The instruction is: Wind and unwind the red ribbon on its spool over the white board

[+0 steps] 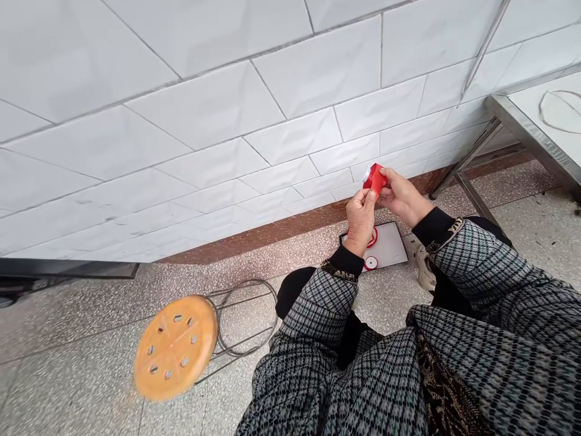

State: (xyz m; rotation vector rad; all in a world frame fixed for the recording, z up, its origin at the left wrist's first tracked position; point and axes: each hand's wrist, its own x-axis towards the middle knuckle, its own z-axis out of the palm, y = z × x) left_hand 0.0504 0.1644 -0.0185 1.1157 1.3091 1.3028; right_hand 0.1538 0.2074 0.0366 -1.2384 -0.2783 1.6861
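Note:
Between my two hands is a small glossy red piece with a white round end point(376, 180); its exact kind I cannot make out. My left hand point(361, 217) pinches its lower edge between thumb and fingers. My right hand point(402, 195) grips it from the right side, thumb on top. Below them on the floor lies a flat white tray or board with a dark edge point(393, 245). On it are a red ring-shaped item point(373, 237), partly covered by my left hand, and a small white disc with a red rim point(371, 263).
An orange round-topped stool point(176, 347) with metal legs lies tipped over on the speckled floor at the left. A white tiled wall point(290, 133) rises in front. At the right stands a metal-framed table point(526, 124); a dark-edged object point(91, 268) juts in at the left.

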